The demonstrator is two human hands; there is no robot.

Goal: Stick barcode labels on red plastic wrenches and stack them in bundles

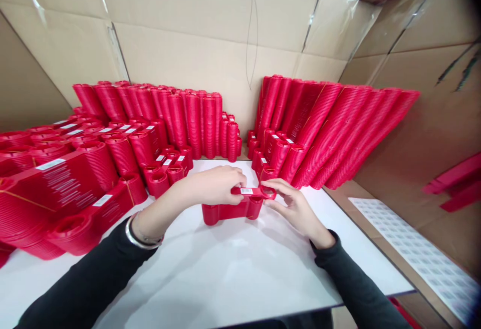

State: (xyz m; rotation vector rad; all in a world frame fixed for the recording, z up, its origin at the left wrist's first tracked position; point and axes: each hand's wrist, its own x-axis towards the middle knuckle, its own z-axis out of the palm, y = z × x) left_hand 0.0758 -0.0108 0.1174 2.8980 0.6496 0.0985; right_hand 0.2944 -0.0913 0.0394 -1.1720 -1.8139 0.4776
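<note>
Between my two hands is a flat red plastic piece (256,192) with a ring at its right end and a white barcode label (246,191) on its middle. The fingers of my left hand (218,185) are closed on its left end and cover that end. My right hand (295,206) pinches the ring at the right end with thumb and fingers. Directly below sits a short stack of the same red pieces (230,211) on the white table (233,269). Whether the held piece touches the stack, I cannot tell.
Tall red stacks (193,123) stand along the back left, with lower labelled stacks (67,179) in front. More tall stacks (319,128) lean at the back right. A sheet of printed labels (406,244) lies on cardboard to the right. Cardboard walls (188,43) enclose the table.
</note>
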